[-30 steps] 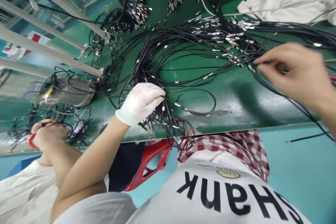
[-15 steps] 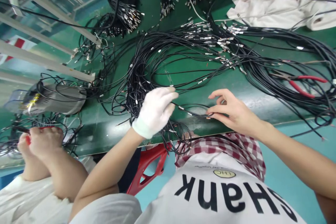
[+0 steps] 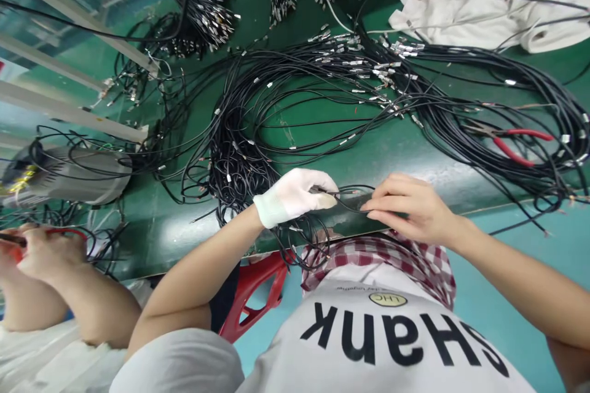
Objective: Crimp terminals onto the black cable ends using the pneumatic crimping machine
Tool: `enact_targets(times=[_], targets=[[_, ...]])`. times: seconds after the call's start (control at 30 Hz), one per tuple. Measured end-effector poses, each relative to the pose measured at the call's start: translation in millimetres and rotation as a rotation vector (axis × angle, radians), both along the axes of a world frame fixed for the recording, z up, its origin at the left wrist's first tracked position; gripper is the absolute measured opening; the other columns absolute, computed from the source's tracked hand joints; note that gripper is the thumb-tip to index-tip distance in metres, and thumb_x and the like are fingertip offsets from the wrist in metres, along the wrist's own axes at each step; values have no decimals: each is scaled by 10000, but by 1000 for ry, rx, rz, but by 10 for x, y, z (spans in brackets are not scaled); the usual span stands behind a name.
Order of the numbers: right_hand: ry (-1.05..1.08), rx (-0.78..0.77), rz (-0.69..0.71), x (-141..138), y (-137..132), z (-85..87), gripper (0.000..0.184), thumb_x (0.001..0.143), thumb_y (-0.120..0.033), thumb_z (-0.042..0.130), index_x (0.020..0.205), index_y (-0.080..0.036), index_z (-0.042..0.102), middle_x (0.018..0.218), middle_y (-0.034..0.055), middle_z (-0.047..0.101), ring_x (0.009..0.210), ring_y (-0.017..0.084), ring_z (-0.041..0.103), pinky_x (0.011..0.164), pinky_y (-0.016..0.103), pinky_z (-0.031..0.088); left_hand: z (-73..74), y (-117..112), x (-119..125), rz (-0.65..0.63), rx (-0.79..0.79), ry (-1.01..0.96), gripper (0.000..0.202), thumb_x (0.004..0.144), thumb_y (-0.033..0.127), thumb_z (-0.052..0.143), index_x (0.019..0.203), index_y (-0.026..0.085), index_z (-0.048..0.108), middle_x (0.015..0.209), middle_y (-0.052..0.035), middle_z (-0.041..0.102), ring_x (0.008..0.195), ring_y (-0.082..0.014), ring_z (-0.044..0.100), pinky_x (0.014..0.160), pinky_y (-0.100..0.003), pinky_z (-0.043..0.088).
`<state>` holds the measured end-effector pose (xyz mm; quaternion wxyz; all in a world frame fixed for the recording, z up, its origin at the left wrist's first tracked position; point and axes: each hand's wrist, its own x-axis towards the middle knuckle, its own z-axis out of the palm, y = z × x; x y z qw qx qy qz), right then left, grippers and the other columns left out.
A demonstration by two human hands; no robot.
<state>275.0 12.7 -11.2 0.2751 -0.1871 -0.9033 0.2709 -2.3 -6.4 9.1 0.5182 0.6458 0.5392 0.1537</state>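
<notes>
My left hand (image 3: 302, 195), in a white glove, is closed on a thin black cable (image 3: 353, 189) close to the table's front edge. Bare and pinched, my right hand (image 3: 405, 204) grips the same cable a short way to the right. Between the two hands the cable makes a small loop. Just left of the glove lies a dense heap of black cables (image 3: 235, 159) with small white tags. A few coiled cables (image 3: 308, 236) hang over the table edge below my left wrist.
Red-handled pliers (image 3: 516, 144) rest on a large cable coil (image 3: 569, 116) at the right. White cloth (image 3: 479, 6) lies at the back right. A grey machine (image 3: 83, 175) stands left. A co-worker's hands (image 3: 50, 252) hold a red-handled tool. A red stool (image 3: 255, 295) is below the table.
My gloved left hand has moved right and taken the cable between thumb and fingers. My right hand's fingers have closed together, and the loop between the hands is shorter.
</notes>
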Motion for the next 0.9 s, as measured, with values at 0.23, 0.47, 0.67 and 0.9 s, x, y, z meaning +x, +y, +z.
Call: enact_targets(times=[0.23, 0.47, 0.67, 0.9], targets=[[-173, 9, -120, -29, 1, -77, 174, 964, -303, 625, 1089, -234, 724, 1047, 76, 730, 933, 229, 654, 829, 391, 524, -42, -14, -37, 83, 39, -74, 193, 802, 308, 712, 918, 160, 754, 891, -20, 750, 790, -151, 663, 712, -255, 509], [144, -316, -238, -363, -64, 127, 165, 951, -305, 653, 1090, -247, 720, 916, 43, 713, 772, 172, 626, 682, 316, 520, -108, -71, 109, -66, 341, 48, 212, 897, 288, 607, 1010, 189, 757, 951, -36, 714, 905, -177, 648, 861, -307, 506], [201, -124, -174, -298, -80, 97, 110, 940, -192, 655, 1015, -239, 720, 927, 45, 749, 860, 190, 680, 777, 360, 537, 14, 8, -12, -203, 204, -61, 308, 977, 362, 500, 1022, 167, 733, 1019, -60, 684, 947, -175, 643, 876, -285, 504], [62, 81, -207, 218, -250, 363, 319, 879, -171, 722, 1133, -364, 704, 960, 6, 771, 813, 208, 717, 705, 382, 560, 242, -11, -154, 233, 410, -63, 251, 930, 386, 590, 890, 167, 707, 867, -42, 711, 807, -173, 658, 756, -296, 524]])
